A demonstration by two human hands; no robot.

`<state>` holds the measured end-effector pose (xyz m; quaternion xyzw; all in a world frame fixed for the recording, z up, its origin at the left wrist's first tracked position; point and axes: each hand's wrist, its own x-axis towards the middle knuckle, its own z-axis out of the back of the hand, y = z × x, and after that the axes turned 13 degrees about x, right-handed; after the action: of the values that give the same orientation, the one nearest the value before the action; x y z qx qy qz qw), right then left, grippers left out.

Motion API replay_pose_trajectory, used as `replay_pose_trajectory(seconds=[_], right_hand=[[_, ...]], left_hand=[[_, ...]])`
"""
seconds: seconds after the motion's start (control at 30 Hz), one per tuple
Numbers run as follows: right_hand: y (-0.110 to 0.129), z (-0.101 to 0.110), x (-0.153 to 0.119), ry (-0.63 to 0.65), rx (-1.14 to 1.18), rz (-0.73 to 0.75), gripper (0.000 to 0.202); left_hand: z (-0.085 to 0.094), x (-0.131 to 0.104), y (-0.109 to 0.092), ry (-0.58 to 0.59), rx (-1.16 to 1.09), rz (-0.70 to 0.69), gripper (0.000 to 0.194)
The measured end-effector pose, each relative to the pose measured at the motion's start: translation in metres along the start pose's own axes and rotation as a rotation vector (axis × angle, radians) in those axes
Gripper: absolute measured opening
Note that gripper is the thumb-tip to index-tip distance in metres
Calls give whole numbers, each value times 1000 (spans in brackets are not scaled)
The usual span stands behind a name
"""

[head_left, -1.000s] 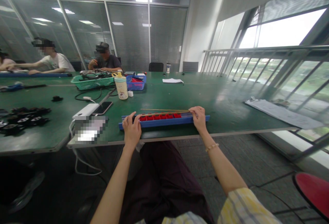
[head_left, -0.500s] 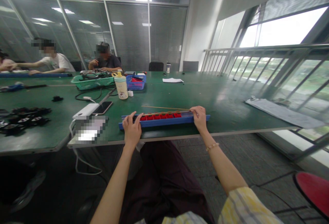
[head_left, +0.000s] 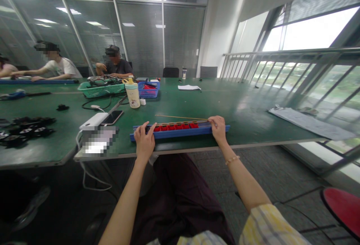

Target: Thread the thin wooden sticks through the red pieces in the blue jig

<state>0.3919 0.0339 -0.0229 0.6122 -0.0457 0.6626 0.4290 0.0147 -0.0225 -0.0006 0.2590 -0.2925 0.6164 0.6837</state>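
Observation:
A long blue rail (head_left: 182, 134) lies near the table's front edge, with several red blocks (head_left: 179, 126) in a row along its channel. Over its left end is my left hand (head_left: 144, 140), closed on the rail with thumb and forefinger near the thin tan strip. My right hand (head_left: 218, 129) is at the right part of the rail, its fingers pinched on a thin tan strip (head_left: 182, 117). One length of strip runs left above the table behind the rail; another lies along the red blocks. Whether they are one piece, I cannot tell. My fingers hide the held ends.
Left of the rail are a phone (head_left: 114, 117), a white power bank (head_left: 94, 121) and a cup (head_left: 132, 96). Behind stand a green basket (head_left: 99, 92) of cables and a blue basket (head_left: 149, 94). A clipboard (head_left: 309, 122) lies right. Two people (head_left: 60, 67) (head_left: 114, 65) sit across the room.
My hands, the rail and the strip stay in the same place. Across the room, a seated person's arms have shifted slightly.

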Motion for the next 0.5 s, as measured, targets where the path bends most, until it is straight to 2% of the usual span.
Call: replay_pose_trajectory(seconds=[0.27,0.5], right_hand=[[5,1,1,-15,43,12,31],[1,5,0,-149,67,-56,35]], left_hand=[[1,1,-2,16,31,17,48],[2,1,-3,19,30,25,47]])
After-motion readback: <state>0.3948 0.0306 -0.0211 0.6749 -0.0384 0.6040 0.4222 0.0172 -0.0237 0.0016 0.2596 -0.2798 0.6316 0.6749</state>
